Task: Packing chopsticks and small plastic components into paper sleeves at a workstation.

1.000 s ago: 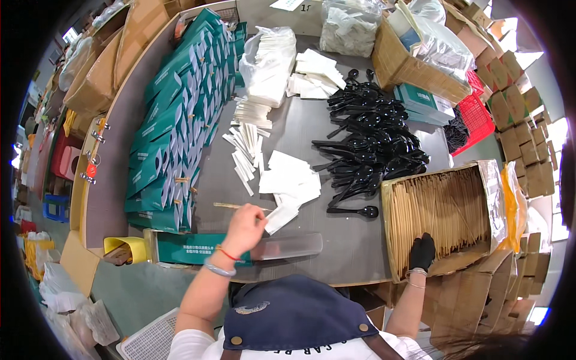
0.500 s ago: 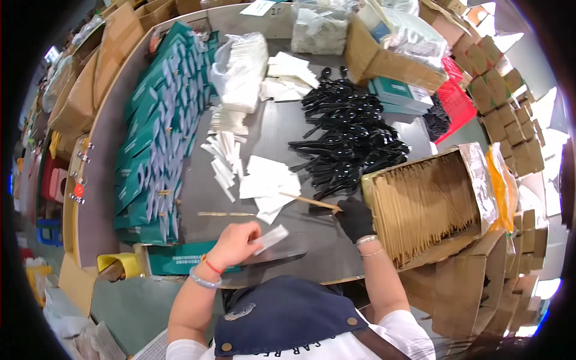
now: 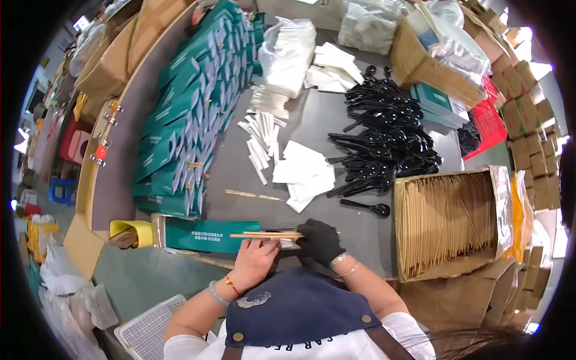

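Observation:
My right hand (image 3: 321, 241), in a black glove, is closed around the right end of a pair of wooden chopsticks (image 3: 265, 235). The chopsticks lie level near the table's front edge. My bare left hand (image 3: 257, 259) is just below their left part, its fingers curled against them. Between my hands, partly hidden, shows a small whitish packet (image 3: 289, 243), one end at the left fingers. A green packet (image 3: 210, 236) is left of the hands at the table edge. One black spoon (image 3: 375, 208) rests apart from the pile of black spoons (image 3: 384, 138).
White napkins (image 3: 305, 171) and narrow white packets (image 3: 261, 141) lie mid-table. Overlapping green packets (image 3: 180, 132) fill the left side. A cardboard box of wooden sticks (image 3: 447, 225) stands at right. Behind are a bagged white stack (image 3: 288, 57), another carton (image 3: 435, 66) and a red basket (image 3: 487, 126).
My right hand has moved left and nearer with the chopsticks, away from the box. My left hand has met them with its packet. The head view has shifted.

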The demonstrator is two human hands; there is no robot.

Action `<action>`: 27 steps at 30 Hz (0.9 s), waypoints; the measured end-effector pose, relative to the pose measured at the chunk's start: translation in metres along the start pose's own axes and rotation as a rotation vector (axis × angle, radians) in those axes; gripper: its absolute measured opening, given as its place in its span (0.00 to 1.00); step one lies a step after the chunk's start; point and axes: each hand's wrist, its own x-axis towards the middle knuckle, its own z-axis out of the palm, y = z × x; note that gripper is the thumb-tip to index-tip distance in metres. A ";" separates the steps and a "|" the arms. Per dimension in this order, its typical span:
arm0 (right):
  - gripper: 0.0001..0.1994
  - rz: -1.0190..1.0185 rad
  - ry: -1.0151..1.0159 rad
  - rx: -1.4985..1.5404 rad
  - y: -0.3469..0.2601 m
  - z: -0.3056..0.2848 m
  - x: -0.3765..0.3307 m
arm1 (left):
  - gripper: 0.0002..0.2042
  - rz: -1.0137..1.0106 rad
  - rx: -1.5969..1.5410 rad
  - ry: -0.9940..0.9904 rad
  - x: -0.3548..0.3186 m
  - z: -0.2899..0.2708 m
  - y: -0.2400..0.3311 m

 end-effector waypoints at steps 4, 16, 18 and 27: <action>0.19 0.153 0.007 -0.028 0.000 -0.025 -0.021 | 0.25 -0.124 -0.193 0.002 -0.013 -0.021 -0.018; 0.09 -0.312 0.093 0.093 -0.030 0.011 -0.007 | 0.36 -0.123 -0.315 0.005 0.022 -0.010 -0.022; 0.07 -0.245 0.137 0.102 0.008 0.017 -0.017 | 0.37 -0.132 -0.213 -0.006 0.023 -0.018 -0.019; 0.19 0.007 0.178 0.463 -0.027 0.030 -0.010 | 0.32 -0.035 -0.162 -0.027 0.032 -0.009 -0.022</action>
